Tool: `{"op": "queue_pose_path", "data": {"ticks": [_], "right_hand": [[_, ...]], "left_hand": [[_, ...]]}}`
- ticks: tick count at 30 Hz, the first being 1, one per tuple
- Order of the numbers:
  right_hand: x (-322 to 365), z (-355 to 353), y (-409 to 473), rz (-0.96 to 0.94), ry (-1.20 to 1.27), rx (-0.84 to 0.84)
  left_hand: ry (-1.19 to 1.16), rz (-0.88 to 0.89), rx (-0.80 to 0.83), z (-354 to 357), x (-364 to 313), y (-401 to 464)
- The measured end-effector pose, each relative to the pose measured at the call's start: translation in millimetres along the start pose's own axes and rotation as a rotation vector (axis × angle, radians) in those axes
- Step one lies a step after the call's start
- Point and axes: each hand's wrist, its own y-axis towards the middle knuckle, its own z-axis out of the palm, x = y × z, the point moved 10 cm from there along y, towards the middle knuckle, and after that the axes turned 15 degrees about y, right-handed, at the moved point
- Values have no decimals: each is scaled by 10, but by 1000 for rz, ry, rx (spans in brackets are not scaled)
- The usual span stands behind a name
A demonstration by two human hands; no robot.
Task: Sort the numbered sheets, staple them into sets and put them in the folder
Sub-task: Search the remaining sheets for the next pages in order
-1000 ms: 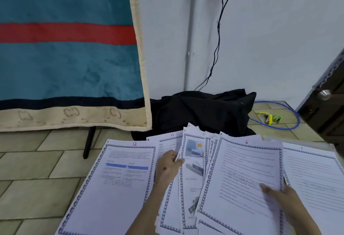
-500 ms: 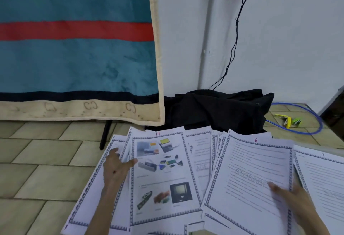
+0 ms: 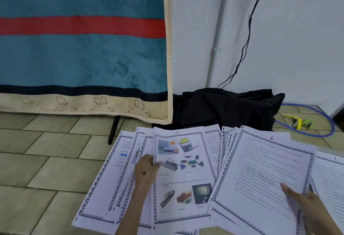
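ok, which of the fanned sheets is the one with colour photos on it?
The picture sheet in the middle of the fan, its left edge pinched by the left hand. The sheet marked 6 and the others show text.

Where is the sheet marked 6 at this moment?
In the head view, the sheet marked 6 lies right of centre, under the right hand, beside the picture sheet.

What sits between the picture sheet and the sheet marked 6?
In the head view, a fan of overlapped bordered sheets lies between the picture sheet and sheet 6.
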Motion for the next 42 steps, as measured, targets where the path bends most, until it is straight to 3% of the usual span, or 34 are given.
{"op": "queue_pose_path", "data": {"ticks": [4,9,11,15,18,21,23,28,31,37,42], "right_hand": [[145,147,-314,102,43,-54],[-60,-51,-135,233,126,-117],[18,-23,-102,189,158,-102],[369,711,-578,78,90,38],[268,565,-358,-36,-156,49],[104,381,-142,-65,-214,16],[228,553,-298,-53,-258,12],[290,584,-315,-62,-349,-27],[342,600,-324,-106,-445,-52],[412,681,-327,-200,-582,-53],[446,720,-369,-215,-591,-47]], "left_hand": [[-191,78,83,179,-287,-63],[-258,102,219,565,-564,-105],[-277,119,275,743,-675,-147],[-251,152,357,916,-815,-200],[-179,182,175,535,-681,-39],[293,18,-160,-94,-185,208],[450,-129,-130,-250,95,276],[215,-160,-98,-321,241,417],[111,-104,-222,-531,220,413],[37,54,-233,-1086,-102,216],[-45,324,-277,-1856,-697,-386]]}}
